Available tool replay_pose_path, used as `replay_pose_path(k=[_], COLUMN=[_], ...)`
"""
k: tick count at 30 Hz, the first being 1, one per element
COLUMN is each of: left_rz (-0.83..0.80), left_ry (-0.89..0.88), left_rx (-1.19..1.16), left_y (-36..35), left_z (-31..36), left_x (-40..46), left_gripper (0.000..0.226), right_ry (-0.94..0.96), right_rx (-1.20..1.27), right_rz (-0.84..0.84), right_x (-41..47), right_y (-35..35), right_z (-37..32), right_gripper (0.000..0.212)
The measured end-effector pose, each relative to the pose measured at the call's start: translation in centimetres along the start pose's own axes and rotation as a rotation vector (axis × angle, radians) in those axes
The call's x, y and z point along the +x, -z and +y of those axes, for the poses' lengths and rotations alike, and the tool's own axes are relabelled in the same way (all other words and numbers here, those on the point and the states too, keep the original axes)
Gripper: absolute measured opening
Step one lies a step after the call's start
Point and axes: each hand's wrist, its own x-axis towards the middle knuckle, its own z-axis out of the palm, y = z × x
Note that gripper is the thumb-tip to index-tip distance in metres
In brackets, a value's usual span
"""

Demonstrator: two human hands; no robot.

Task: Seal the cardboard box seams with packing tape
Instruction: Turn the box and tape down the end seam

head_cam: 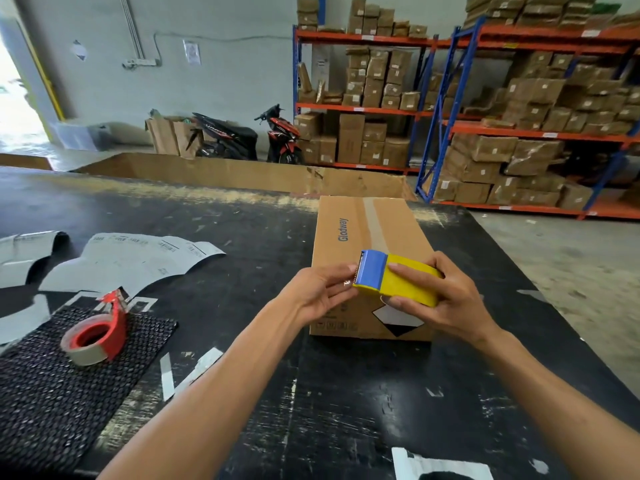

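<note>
A closed brown cardboard box printed "Glodway" lies on the black table, with a strip of clear tape down its top seam. Over its near end I hold a yellow tape roll in a blue dispenser. My right hand grips the yellow roll from the right. My left hand pinches the tape end at the dispenser's toothed blade, fingers closed on it.
A second tape roll in a red dispenser rests on a black bubble mat at the left. White paper sheets lie behind it. A large open carton stands beyond the table. Shelving with boxes fills the right.
</note>
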Motion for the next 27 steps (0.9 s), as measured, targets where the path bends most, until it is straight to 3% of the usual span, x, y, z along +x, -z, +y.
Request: replay_pose_path(k=[8, 15, 18, 23, 27], left_rz=[0.212, 0.402, 0.417, 0.651, 0.747], left_ry=[-0.104, -0.173, -0.257, -0.416, -0.424], left_rx=[0.161, 0.073, 0.201, 0.567, 0.609], left_y=[-1.2, 0.9, 1.3, 1.9, 2.5], left_z=[-0.4, 0.3, -0.1, -1.8, -3.0], left_x=[0.9, 1.7, 1.8, 2.9, 3.3], left_gripper=[0.017, 0.020, 0.028, 0.035, 0.038], right_ry=[-0.023, -0.073, -0.037, -0.003, 0.018], right_rx=[0.007, -0.003, -0.038, -0.172, -0.293], right_rz=[-0.157, -0.269, -0.346, -0.429, -0.502], right_x=[1.3, 1.6, 2.2, 3.9, 4.9], right_y=[0.3, 3.1, 3.8, 2.1, 0.6], right_z=[1.2, 4.7, 5.7, 5.0, 3.9], right_gripper=[0.056, 0.053, 0.054, 0.059, 0.063])
